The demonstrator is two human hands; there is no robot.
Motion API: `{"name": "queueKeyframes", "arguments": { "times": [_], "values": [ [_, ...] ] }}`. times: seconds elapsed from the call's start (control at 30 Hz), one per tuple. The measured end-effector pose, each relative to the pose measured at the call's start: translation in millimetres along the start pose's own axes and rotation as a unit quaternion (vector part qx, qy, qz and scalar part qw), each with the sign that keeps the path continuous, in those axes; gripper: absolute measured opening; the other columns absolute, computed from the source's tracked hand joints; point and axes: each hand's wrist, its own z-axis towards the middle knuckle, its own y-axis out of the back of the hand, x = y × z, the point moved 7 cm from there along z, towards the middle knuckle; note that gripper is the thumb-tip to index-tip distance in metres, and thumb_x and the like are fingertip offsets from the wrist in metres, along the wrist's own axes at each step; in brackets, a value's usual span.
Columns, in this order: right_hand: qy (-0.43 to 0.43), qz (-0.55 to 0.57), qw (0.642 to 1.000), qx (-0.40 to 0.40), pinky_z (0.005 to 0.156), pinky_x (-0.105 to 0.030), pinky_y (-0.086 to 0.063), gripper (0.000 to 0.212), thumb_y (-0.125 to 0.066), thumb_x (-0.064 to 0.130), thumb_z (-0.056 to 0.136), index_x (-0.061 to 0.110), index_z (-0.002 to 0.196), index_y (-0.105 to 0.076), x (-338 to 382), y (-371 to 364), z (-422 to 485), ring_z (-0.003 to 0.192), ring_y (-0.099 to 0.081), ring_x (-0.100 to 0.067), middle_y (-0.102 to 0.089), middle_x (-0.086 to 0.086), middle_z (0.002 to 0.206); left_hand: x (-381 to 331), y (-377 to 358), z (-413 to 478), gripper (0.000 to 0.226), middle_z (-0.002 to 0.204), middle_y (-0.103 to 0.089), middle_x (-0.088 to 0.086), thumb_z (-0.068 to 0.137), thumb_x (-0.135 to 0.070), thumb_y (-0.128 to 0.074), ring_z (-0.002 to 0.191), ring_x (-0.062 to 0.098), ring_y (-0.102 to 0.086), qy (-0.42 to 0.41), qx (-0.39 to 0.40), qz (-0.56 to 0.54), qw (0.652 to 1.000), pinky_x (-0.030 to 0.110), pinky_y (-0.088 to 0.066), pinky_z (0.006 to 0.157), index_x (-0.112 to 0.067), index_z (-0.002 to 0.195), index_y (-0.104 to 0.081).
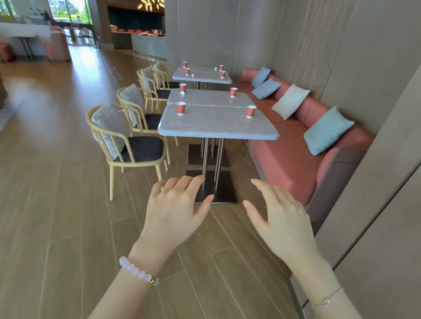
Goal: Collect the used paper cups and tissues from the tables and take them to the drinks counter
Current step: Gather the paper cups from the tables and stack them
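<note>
My left grip and right grip hang spread and empty above the wood floor. Ahead, four red paper cups stand at the near bench corners, with more on the far bench.

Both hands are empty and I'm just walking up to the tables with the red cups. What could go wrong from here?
1. Eight red paper cups stand across the grey tables, nearest at; two bare hands, left and right, may not carry all, so stacking could spill leftovers.
2. The small white crumpled tissues are pale on pale tabletops and easy to miss.
3. The far cups by the pink cushioned bench need a stretch.
</note>
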Motion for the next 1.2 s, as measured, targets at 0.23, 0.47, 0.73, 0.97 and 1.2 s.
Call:
{"name": "queueKeyframes", "arguments": {
  "times": [0.23,0.47,0.73,0.97,1.2],
  "values": [
    [-0.008,-0.002,1.0,0.017,0.091,-0.039,-0.048,0.046,-0.053,0.043,0.091,0.021,0.132,-0.053,2.3,-12.1,-15.2,0.11,-0.061,-0.021,-0.063,0.002,0.122,4.1,-3.5,-19.9,0.037,0.085,-0.07,-0.002,0.084,-0.042,-0.053,0.078,0.024,-0.067,0.009,0.012,0.001,1.0,0.037,-0.051,0.073,-0.016,0.106,-0.067],
    [-0.009,0.009,1.0,0.015,0.093,-0.04,-0.047,0.046,-0.054,0.042,0.091,0.021,0.131,-0.053,10.5,-20.5,-17.1,0.113,-0.06,-0.021,-0.063,0.001,0.125,15.9,-4.7,-27.3,0.039,0.091,-0.071,-0.002,0.085,-0.044,-0.051,0.083,0.023,-0.068,0.016,0.029,-0.002,0.999,0.038,-0.051,0.076,-0.017,0.108,-0.067],
    [-0.017,0.021,1.0,0.003,0.088,-0.043,-0.05,0.044,-0.06,0.038,0.089,0.017,0.128,-0.056,18.4,-33.4,-14.7,0.108,-0.062,-0.023,-0.065,-0.002,0.121,35.1,-12.2,-28.1,0.04,0.092,-0.071,-0.002,0.085,-0.044,-0.05,0.084,0.022,-0.067,0.009,0.034,0.001,0.999,0.038,-0.05,0.077,-0.017,0.11,-0.067],
    [-0.019,0.019,1.0,-0.001,0.087,-0.044,-0.051,0.043,-0.061,0.036,0.088,0.017,0.127,-0.058,7.3,-50.0,12.4,0.107,-0.064,-0.025,-0.065,-0.003,0.12,50.0,-33.8,-8.1,0.04,0.091,-0.071,-0.002,0.085,-0.044,-0.051,0.082,0.022,-0.067,0.014,0.034,-0.001,0.999,0.037,-0.05,0.076,-0.016,0.109,-0.067],
    [-0.007,0.029,1.0,0.006,0.09,-0.043,-0.05,0.045,-0.06,0.036,0.089,0.016,0.129,-0.056,-19.2,-85.6,80.3,0.111,-0.061,-0.024,-0.064,-0.003,0.123,62.0,-85.0,41.3,0.039,0.09,-0.071,-0.002,0.085,-0.043,-0.051,0.082,0.022,-0.068,0.014,0.034,0.006,0.999,0.038,-0.051,0.075,-0.016,0.109,-0.067]
  ]
}}
